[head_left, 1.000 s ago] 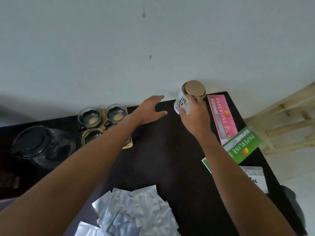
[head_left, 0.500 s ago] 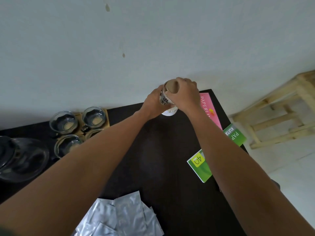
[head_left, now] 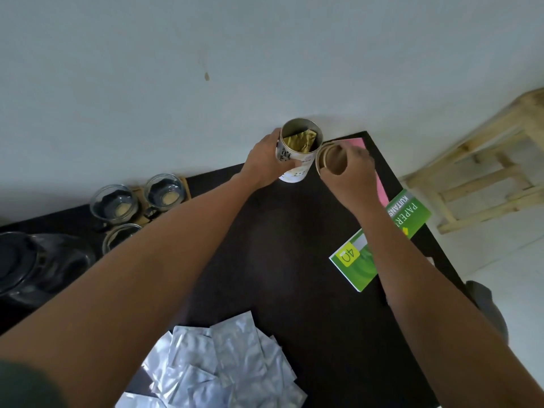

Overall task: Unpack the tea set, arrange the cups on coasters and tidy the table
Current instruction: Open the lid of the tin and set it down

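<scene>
A white tea tin [head_left: 295, 160] with dark print stands at the far edge of the dark table [head_left: 288, 260]. It is uncovered and a gold foil pouch [head_left: 301, 139] shows inside. My left hand [head_left: 265, 163] grips the tin's side. My right hand [head_left: 348, 169] holds the round tan lid [head_left: 331, 159] just right of the tin, underside toward me. At the far left, three glass cups [head_left: 113, 203] [head_left: 164, 191] [head_left: 120, 235] sit on wooden coasters [head_left: 184, 184], next to a glass teapot [head_left: 38, 266].
A pile of silver foil sachets [head_left: 223, 363] lies near the front edge. A green paper pack [head_left: 406, 213] and a pink one [head_left: 381, 187] lie at the right. A wooden stool [head_left: 482, 169] stands beyond the table's right side, and a white wall rises behind.
My left hand moved onto the tin and gripped it. My right hand lifted the lid off and shifted it to the right, exposing the gold pouch inside.
</scene>
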